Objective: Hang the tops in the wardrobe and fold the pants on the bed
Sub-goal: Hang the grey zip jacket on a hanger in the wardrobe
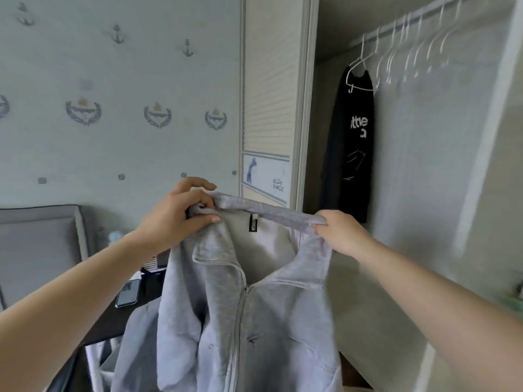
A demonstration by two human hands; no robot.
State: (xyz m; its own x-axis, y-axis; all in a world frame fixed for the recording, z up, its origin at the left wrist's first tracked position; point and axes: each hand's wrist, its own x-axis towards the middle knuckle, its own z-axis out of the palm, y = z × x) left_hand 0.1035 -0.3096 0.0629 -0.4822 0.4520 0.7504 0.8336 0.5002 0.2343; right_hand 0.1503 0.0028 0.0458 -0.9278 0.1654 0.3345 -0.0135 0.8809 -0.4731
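I hold up a light grey zip-front top (226, 321) by its collar, in front of the open wardrobe (424, 193). My left hand (181, 213) grips the collar's left end with curled fingers. The collar's right end is pinched in my right hand (339, 230). The top hangs down with its zip partly open and a black label showing inside the neck. A black printed top (353, 142) hangs on a white hanger at the left end of the wardrobe rail (410, 18). Several empty white hangers (410, 49) hang along that rail.
A sliding wardrobe door (268, 94) stands left of the opening. The grey padded headboard (39, 244) is at the lower left. A dark bedside table (121, 315) carries a phone (128, 292). Patterned wallpaper covers the wall behind.
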